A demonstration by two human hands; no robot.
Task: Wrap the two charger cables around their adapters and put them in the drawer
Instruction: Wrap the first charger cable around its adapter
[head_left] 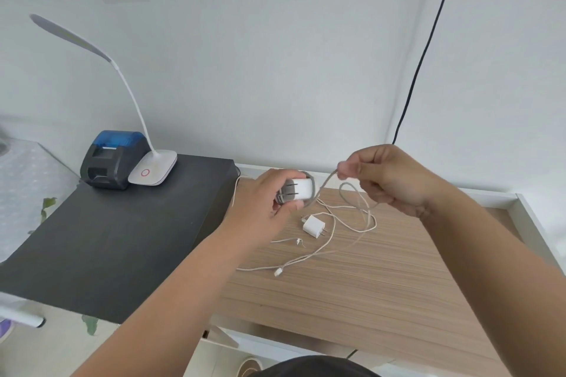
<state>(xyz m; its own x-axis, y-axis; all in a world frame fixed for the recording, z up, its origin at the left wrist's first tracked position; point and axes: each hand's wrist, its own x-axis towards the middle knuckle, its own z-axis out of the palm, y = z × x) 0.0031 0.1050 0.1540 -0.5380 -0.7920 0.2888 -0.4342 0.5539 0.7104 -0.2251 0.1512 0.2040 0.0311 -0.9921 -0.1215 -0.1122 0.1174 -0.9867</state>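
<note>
Adapter in left hand, lamp beside

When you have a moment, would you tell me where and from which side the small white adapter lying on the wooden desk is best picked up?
Grip the small adapter by its flat side faces, coming from above. It lies loose, its prongs poke out to the right, and its cable leaves at the upper left, so those ends are best avoided.

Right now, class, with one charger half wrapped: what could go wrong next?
1. The gray cable pinched by the right hand trails through the white cable; pulling may snag it.
2. That could drag the small adapter across the desk.
3. Turns may slip off the held adapter.
</note>
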